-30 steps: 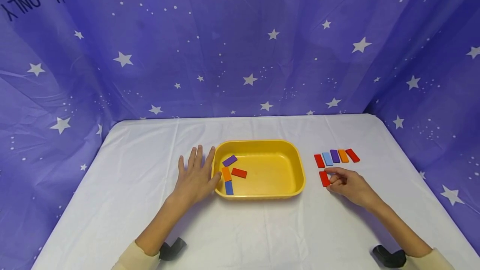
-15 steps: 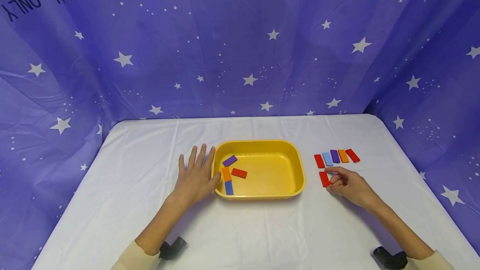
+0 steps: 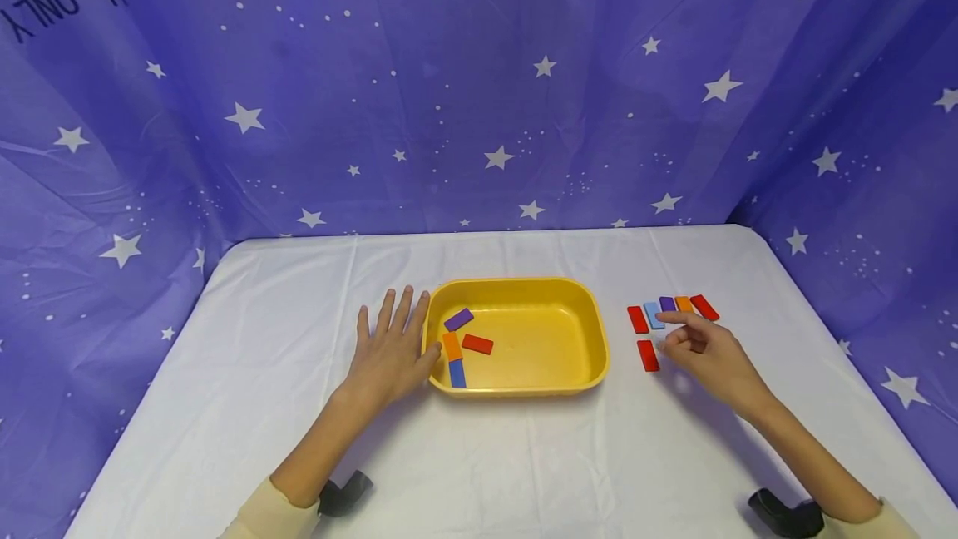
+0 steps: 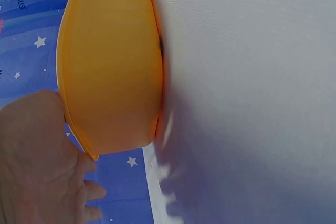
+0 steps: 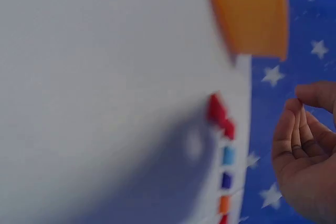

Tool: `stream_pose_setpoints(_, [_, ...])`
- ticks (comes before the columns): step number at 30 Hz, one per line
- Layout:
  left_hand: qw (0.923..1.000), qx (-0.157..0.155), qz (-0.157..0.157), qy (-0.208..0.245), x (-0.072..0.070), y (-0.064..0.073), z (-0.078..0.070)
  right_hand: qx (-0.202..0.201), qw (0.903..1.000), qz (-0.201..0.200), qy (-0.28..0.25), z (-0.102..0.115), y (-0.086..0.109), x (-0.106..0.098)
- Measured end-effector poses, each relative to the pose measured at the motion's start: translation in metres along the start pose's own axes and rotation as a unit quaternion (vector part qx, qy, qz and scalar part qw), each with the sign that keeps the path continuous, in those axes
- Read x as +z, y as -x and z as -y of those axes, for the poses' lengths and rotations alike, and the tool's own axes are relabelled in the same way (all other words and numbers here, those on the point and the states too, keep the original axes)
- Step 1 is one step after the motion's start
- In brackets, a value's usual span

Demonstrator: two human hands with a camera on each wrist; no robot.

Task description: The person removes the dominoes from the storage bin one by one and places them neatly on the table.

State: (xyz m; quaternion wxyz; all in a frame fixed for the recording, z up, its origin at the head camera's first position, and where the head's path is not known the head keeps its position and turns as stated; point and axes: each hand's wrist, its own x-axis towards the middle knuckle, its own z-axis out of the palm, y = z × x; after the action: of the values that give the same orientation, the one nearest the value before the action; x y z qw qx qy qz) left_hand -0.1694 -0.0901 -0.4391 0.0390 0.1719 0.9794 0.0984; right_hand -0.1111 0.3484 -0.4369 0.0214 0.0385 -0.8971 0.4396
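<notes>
Far and wide, a starry purple backdrop point(image 3: 497, 106); below it, a white surface point(image 3: 554, 472) is dressed in creased cloth.
Walled in on the far, left and right sides, the surface is given a yellow tray point(image 3: 516, 392) near its middle. At the tray's left end the left grip point(image 3: 385, 360) is placed, fingers spread, thumb over the rim. Over to the right, the right grip point(image 3: 707, 356) is held raised, thumb and forefinger parted, nothing pinched! Beyond it lies a row of five tiles point(image 3: 667, 304), four loose tiles point(image 3: 452, 346) being kept in the tray's left half. Just left of the thumb, a lone red tile point(image 3: 648, 356) is seen; contact cannot be judged. Best done, it seems, by lifting clear without brushing tile or row; any straightening should be done by fingertip along the edges.
</notes>
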Motion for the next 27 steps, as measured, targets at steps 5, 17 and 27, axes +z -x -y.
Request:
stream_pose_setpoints(5, [1.0000,-0.001,0.000,-0.003,-0.001,-0.001,0.000,-0.048,0.9976,0.004,-0.050,0.033,-0.009,0.005])
stream_pose_setpoints(17, [0.9999,0.014,-0.009,0.003,0.000,-0.001,0.001,-0.049,0.9863,0.109,-0.114,0.096,-0.041,0.053])
stream_pose_setpoints(27, [0.9999,0.012,-0.002,0.011,0.000,-0.001,0.002,-0.066,0.9788,0.154,-0.118,0.116,-0.064,0.098])
